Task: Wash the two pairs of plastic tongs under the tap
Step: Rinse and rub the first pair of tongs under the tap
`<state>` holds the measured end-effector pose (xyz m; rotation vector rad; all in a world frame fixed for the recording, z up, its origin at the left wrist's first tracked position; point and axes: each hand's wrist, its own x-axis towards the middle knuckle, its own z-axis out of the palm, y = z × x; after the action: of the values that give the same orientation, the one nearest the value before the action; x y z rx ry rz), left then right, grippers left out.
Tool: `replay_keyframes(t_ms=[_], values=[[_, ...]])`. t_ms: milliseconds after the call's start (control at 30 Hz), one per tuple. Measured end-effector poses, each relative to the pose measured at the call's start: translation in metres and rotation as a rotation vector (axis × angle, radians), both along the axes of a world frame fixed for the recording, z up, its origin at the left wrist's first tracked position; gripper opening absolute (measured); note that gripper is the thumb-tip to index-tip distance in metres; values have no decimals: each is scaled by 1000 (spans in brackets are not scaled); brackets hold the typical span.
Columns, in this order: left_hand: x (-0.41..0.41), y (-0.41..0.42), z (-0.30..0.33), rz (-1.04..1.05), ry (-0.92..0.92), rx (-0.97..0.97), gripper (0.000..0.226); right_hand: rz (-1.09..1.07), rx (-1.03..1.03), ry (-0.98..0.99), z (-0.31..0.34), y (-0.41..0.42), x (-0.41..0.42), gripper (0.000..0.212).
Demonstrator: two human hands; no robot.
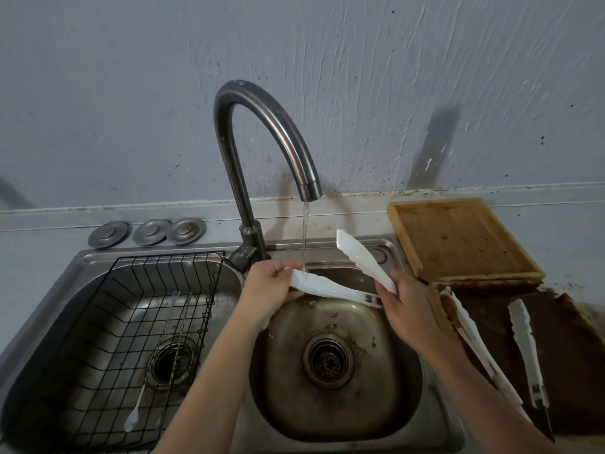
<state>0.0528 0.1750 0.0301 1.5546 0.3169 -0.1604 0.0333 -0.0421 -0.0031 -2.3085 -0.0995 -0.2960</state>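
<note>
Your left hand point(266, 286) pinched one arm of the white tongs point(330, 288) under the tap point(262, 126) stream above the right sink basin point(334, 417), your right hand point(404, 304) gripped the hinge end, and the second pair point(484, 348) lay on the desk point(569, 362).

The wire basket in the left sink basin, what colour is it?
Black wire basket, seen in the head view.

white tongs point(330, 288) under running tap point(262, 139)
</note>
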Motion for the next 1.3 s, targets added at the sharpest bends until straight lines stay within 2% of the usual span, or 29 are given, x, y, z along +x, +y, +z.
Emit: replay_keyframes(t_ms=[100,267,333,433,467,567,633,667,733,800,833,900,967,1000,1067,1200,1267,1300], values=[[2,5,6,5,-50,65,32,21,95,23,0,9,0,24],[1,6,5,20,-94,167,32,28,170,34,-3,10,0,28],[-1,4,1,41,-107,228,26,22,199,42,-2,7,-1,29],[-2,-3,-3,21,-116,414,9,19,123,11,0,3,-3,28],[-3,-6,-2,-6,-81,415,6,21,106,2,1,1,-3,27],[-4,-9,2,-175,82,204,10,40,113,11,3,-3,-5,23],[-4,-4,5,-392,168,225,11,66,88,39,4,-4,-8,17],[-4,0,5,-498,189,303,17,80,67,50,6,-4,-9,13],[-4,2,4,-601,142,585,33,104,5,67,10,-4,-12,11],[-2,0,1,-531,-2,881,45,123,-76,55,13,-2,-11,13],[0,-1,0,-450,-60,939,46,123,-107,38,15,-1,-11,13],[2,-4,-1,-292,-96,794,34,136,-126,32,16,4,-10,12],[2,-5,1,-200,-105,561,15,208,-99,112,12,10,-10,20],[2,-5,2,-164,-136,484,12,253,-64,173,10,13,-10,25],[2,-6,3,-79,-143,188,20,317,26,302,4,19,-12,37],[1,-5,9,-2,-39,-649,41,363,124,436,0,30,-9,70],[-1,-9,8,-7,-63,-881,45,337,164,468,1,39,-6,75],[-2,-13,7,-22,-89,-884,43,326,189,486,1,45,-5,75]])
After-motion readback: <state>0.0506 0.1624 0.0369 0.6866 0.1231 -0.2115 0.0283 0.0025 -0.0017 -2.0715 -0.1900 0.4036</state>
